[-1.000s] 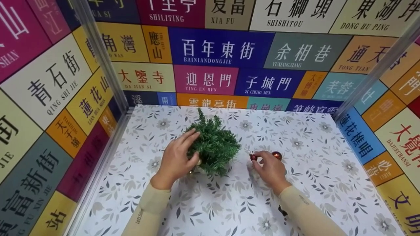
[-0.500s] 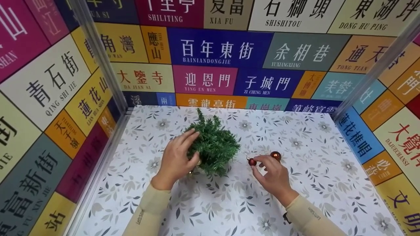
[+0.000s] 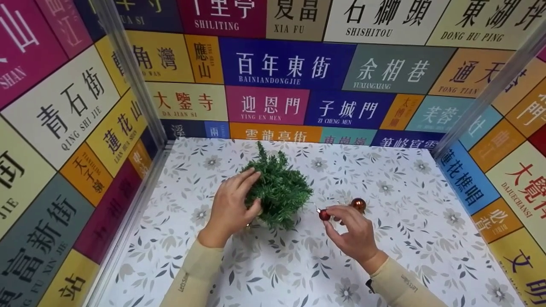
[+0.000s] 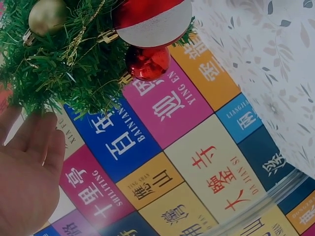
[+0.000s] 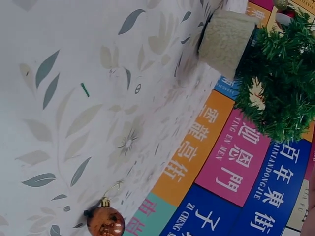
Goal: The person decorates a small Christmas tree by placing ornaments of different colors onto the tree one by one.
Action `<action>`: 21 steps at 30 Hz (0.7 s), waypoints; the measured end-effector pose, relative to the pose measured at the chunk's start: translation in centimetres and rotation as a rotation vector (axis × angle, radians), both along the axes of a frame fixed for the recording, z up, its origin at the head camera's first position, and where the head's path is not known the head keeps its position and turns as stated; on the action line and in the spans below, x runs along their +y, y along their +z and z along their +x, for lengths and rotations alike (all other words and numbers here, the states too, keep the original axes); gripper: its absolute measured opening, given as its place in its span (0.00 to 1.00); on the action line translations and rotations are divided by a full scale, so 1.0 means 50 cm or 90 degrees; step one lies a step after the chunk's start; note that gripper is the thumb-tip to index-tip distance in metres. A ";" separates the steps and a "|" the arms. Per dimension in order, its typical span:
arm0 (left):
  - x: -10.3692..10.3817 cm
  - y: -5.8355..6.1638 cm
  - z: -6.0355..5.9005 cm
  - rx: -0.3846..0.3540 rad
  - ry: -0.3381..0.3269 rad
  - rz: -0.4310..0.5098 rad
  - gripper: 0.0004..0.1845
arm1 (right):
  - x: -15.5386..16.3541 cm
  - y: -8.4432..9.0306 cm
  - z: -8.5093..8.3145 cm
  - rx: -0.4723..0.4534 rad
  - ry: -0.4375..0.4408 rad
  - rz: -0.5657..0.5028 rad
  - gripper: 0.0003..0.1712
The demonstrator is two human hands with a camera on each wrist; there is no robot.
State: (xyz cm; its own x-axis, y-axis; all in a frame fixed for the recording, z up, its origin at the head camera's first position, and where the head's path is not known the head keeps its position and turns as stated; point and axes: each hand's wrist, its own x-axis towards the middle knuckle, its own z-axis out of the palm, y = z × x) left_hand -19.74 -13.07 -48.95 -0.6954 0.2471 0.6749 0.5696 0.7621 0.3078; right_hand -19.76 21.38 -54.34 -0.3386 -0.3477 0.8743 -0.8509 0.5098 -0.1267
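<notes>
A small artificial Christmas tree [image 3: 279, 192] stands on the flowered tabletop. My left hand [image 3: 232, 204] lies along its left side, thumb and fingers apart, fingertips among the branches. Several ornaments hang there in the left wrist view: a gold ball [image 4: 47, 15], a shiny red ball [image 4: 147, 63] and a larger red-and-white one [image 4: 152, 27]. To the right of the tree, my right hand [image 3: 356, 232] pinches a small dark red bauble [image 3: 324, 214] between thumb and fingers. The right wrist view shows the tree's pale, rough-textured base [image 5: 226, 42].
A copper-coloured ball ornament [image 3: 357, 205] with a gold cap lies on the table just beyond my right hand. A short green scrap [image 5: 85, 89] lies on the tabletop [image 3: 179, 264]. Panels with printed Chinese characters [image 3: 286, 64] wall in the back and both sides.
My right hand has moved slightly left and toward me, carrying the dark red bauble. The left hand and the tree have stayed in place.
</notes>
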 end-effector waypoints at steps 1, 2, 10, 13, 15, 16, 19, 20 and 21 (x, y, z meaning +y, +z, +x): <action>0.000 0.000 0.000 0.002 0.000 0.000 0.33 | -0.003 0.003 0.002 0.002 0.008 -0.004 0.19; 0.000 0.000 0.000 0.004 0.000 0.001 0.33 | -0.006 0.006 0.003 0.004 0.014 -0.007 0.19; 0.005 0.001 -0.001 0.014 -0.004 0.008 0.33 | -0.040 0.022 0.016 -0.012 0.070 -0.018 0.18; 0.008 0.002 0.000 0.014 -0.003 0.006 0.34 | -0.054 0.027 0.020 -0.011 0.093 -0.027 0.17; 0.011 0.005 0.001 0.017 -0.001 0.002 0.34 | -0.064 0.030 0.024 -0.011 0.104 -0.032 0.17; 0.013 0.006 0.002 0.021 -0.001 -0.002 0.34 | -0.069 0.032 0.025 -0.010 0.112 -0.034 0.17; 0.019 0.011 0.004 0.041 0.000 -0.016 0.34 | -0.081 0.036 0.028 -0.007 0.132 -0.036 0.17; 0.021 0.012 0.005 0.048 0.000 -0.021 0.35 | -0.085 0.038 0.029 -0.007 0.140 -0.035 0.17; 0.024 0.014 0.006 0.057 -0.002 -0.025 0.34 | -0.088 0.038 0.030 -0.007 0.145 -0.033 0.17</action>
State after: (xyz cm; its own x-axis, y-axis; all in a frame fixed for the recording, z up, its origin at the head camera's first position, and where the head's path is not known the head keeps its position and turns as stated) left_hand -19.44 -11.88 -48.24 -0.6314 0.2767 0.7244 0.5961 0.7707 0.2252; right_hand -18.27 16.95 -52.42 -0.2667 -0.3706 0.8897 -0.9415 0.2975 -0.1583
